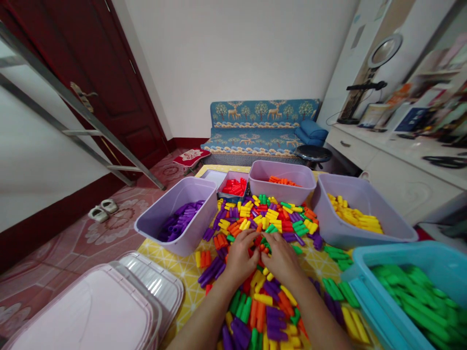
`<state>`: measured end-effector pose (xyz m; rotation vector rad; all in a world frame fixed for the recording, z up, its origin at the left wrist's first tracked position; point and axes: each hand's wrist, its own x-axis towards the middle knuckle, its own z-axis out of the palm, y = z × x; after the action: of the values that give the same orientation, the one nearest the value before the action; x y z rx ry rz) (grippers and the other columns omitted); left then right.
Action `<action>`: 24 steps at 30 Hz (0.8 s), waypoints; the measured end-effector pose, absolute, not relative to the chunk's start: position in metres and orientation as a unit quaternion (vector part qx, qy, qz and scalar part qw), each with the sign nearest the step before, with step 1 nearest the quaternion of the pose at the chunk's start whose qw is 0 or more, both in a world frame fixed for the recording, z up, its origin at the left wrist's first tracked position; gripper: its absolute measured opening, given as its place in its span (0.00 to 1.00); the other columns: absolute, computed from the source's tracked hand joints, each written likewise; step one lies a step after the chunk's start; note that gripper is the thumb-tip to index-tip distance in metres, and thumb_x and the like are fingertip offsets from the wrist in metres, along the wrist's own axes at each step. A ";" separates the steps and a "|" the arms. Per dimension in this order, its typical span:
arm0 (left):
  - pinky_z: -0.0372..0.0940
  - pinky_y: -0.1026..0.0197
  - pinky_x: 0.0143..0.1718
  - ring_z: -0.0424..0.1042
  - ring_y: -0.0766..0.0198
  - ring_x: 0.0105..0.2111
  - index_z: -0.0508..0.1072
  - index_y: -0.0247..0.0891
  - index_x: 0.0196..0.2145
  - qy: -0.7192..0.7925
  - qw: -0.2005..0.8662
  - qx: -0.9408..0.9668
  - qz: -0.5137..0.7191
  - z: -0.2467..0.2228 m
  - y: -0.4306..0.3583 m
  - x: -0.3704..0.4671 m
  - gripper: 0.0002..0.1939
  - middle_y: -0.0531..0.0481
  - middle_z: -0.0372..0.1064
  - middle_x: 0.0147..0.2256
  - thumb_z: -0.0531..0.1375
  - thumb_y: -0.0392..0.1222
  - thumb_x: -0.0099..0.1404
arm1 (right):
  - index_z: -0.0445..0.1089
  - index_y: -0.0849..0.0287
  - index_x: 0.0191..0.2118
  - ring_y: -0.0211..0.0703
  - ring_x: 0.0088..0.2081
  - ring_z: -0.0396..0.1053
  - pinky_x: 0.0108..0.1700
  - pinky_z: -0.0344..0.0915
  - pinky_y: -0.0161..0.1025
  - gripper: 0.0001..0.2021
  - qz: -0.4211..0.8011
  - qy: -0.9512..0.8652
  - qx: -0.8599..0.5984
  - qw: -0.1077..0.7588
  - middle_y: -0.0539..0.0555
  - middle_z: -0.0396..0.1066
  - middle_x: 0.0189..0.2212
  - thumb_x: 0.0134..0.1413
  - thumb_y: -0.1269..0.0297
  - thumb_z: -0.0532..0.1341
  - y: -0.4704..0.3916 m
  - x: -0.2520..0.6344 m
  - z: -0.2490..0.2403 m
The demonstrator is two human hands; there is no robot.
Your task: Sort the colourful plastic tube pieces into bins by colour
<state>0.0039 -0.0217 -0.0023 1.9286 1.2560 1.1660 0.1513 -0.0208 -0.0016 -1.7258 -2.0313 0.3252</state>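
A thick spread of small tube-shaped plastic pieces [272, 316] in purple, yellow, orange, red and green covers the middle of the table. My left hand [242, 255] reaches into it, fingers bent around pieces and fingertips partly hidden. Close beside it, my right hand [279, 255] curls its fingers over pieces as well. Between the two hands show a few orange, red and green pieces [264, 248]. Purple pieces [180, 221] fill part of a lilac tub [207, 209] on the left. Yellow pieces [353, 216] lie in another lilac tub [394, 228] on the right.
Green pieces [419, 296] sit in a turquoise tub [365, 255] at the near right. Behind stand a lilac tub [280, 170] of orange pieces and a small box [228, 197] of red ones. Lids [91, 311] are stacked at the near left. A ladder [83, 109] leans at left.
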 end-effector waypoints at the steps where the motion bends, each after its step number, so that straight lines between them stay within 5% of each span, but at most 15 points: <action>1: 0.61 0.52 0.55 0.66 0.56 0.52 0.72 0.42 0.49 0.464 0.277 0.725 0.427 -0.002 -0.022 0.004 0.24 0.44 0.67 0.51 0.57 0.29 0.55 | 0.68 0.57 0.53 0.54 0.44 0.70 0.45 0.66 0.45 0.25 0.125 -0.732 -0.630 0.225 0.60 0.70 0.42 0.44 0.70 0.60 -0.020 0.151 -0.001; 12: 0.62 0.52 0.54 0.66 0.54 0.52 0.74 0.39 0.47 0.480 0.268 0.732 0.402 -0.003 -0.021 0.003 0.23 0.42 0.67 0.51 0.55 0.27 0.53 | 0.69 0.57 0.41 0.48 0.34 0.71 0.35 0.64 0.40 0.17 0.233 -0.682 -0.650 0.240 0.53 0.73 0.33 0.41 0.62 0.66 -0.024 0.168 0.013; 17: 0.63 0.53 0.53 0.67 0.56 0.51 0.74 0.39 0.46 0.486 0.252 0.740 0.391 -0.003 -0.021 0.004 0.21 0.43 0.67 0.51 0.55 0.28 0.55 | 0.70 0.58 0.47 0.51 0.44 0.71 0.45 0.64 0.43 0.22 0.215 -0.686 -0.647 0.255 0.58 0.72 0.44 0.41 0.62 0.67 -0.027 0.172 0.012; 24: 0.64 0.54 0.52 0.68 0.56 0.50 0.74 0.40 0.46 0.487 0.229 0.758 0.368 -0.003 -0.021 0.004 0.19 0.44 0.69 0.48 0.56 0.31 0.57 | 0.69 0.55 0.47 0.49 0.47 0.70 0.49 0.63 0.43 0.20 0.220 -0.696 -0.629 0.270 0.55 0.73 0.45 0.44 0.68 0.62 -0.032 0.181 0.021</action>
<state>0.0041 -0.0214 -0.0034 2.0881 1.3398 1.0141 0.1807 -0.0320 0.0213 -1.6947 -1.8751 0.5917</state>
